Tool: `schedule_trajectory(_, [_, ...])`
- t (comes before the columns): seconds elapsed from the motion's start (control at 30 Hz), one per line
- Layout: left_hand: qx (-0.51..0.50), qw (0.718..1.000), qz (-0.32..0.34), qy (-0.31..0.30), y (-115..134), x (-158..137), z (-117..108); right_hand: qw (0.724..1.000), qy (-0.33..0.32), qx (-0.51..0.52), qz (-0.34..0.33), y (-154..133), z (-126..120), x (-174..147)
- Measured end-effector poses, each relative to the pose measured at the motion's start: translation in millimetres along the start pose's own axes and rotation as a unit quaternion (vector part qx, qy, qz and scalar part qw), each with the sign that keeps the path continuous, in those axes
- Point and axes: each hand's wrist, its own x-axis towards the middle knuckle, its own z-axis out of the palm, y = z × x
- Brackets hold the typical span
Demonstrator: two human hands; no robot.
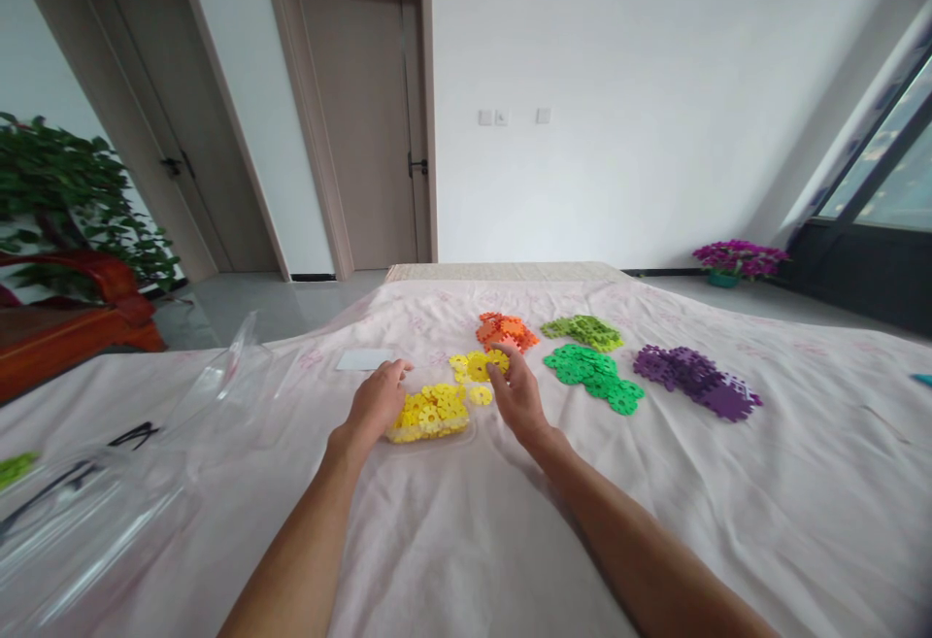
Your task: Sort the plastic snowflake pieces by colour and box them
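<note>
A clear plastic box [466,432] holds a heap of yellow snowflake discs [431,412]. My left hand [377,399] is at the box's left side, its fingers curled at the far left corner of the rim. Just beyond the box's right side, my right hand [519,393] has thumb and fingers closed around yellow discs [481,365], which overlap one another. A single yellow disc [480,395] lies on the cloth between the box and my right hand. Right behind my right fingertips is a pile of orange discs [504,329].
Light green discs [584,330], green discs [595,374] and purple discs [695,381] lie in piles to the right. A white card [364,359] is behind my left hand. Clear plastic bags [94,531] spread over the left side of the pale tablecloth [451,541].
</note>
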Motion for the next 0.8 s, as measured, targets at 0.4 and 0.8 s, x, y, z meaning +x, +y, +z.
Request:
schedule_trajectory(0.4, [-0.005, 1.0, 0.005, -0.012, 10.8, -2.5, 1.0, 0.997, -0.058, -0.024, -0.053, -4.0, -0.7, 3.0])
schedule_trajectory(0.8, [-0.009, 1.0, 0.01, -0.008, 8.6, -2.1, 2.4, 0.903, -0.225, -0.346, -0.118, -6.1, -7.9, -4.7])
